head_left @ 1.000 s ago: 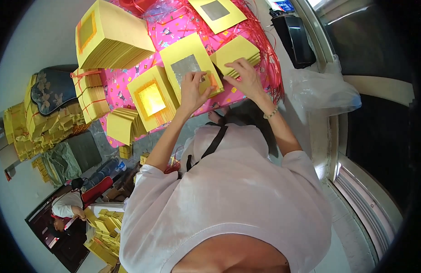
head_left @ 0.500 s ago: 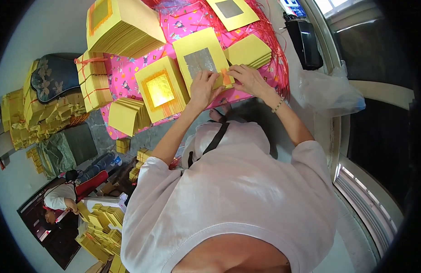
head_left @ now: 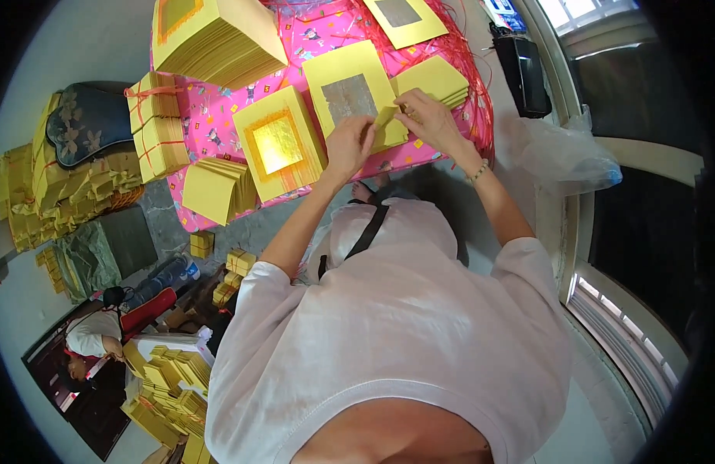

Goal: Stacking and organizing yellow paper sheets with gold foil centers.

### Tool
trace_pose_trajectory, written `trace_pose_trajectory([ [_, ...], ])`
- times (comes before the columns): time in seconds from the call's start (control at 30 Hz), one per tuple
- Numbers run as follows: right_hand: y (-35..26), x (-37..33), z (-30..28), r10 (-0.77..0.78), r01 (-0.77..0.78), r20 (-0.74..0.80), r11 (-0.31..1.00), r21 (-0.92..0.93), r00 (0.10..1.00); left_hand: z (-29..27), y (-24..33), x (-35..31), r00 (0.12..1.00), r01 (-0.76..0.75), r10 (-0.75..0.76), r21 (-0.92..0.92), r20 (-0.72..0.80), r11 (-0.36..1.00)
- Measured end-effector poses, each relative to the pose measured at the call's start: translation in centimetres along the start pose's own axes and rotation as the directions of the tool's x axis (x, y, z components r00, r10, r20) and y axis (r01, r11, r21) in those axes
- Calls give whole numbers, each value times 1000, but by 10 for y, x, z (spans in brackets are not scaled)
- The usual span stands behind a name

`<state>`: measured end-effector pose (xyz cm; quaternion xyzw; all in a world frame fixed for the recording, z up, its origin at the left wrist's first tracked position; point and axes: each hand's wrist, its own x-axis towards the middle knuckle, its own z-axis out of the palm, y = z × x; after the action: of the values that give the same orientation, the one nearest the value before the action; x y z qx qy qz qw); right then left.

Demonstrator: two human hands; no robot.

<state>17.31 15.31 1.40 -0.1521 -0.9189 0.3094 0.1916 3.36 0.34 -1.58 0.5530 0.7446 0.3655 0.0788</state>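
In front of me lies a yellow paper sheet [head_left: 338, 62] with a silver square [head_left: 348, 97] on it. Its near edge is lifted and bent between my hands. My left hand [head_left: 349, 145] has thumb and fingers closed on the left part of that edge. My right hand [head_left: 433, 122] pinches the right part, fingers together. To the left sits a stack of yellow paper [head_left: 249, 116] topped by a shiny gold square [head_left: 275, 147] with an orange border. A stack of folded yellow paper [head_left: 433, 77] lies just beyond my right hand.
A pink patterned cloth [head_left: 315, 31] covers the table. Taller yellow paper stacks [head_left: 233, 54], tied bundles [head_left: 158, 127] and a fanned pile [head_left: 218, 185] stand at the left. Red strings [head_left: 481, 127] hang on the right edge, near a plastic bag [head_left: 566, 158]. Another person [head_left: 94, 332] is at lower left.
The sheet's near edge, flat with an orange patch showing half a second ago, now stands raised and bent over between my fingers. The view has shifted slightly.
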Motion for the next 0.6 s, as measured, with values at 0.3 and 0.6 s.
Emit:
trace_pose_trajectory([
  [0.3,5,-17,-5,-24,33,188,999,-43,982,6,-18,-8,916,331,-401,-570,4,752],
  [0.6,17,-7,1,-138,184,308,975,-126,941,8,-33,-10,895,381,-427,-722,130,578],
])
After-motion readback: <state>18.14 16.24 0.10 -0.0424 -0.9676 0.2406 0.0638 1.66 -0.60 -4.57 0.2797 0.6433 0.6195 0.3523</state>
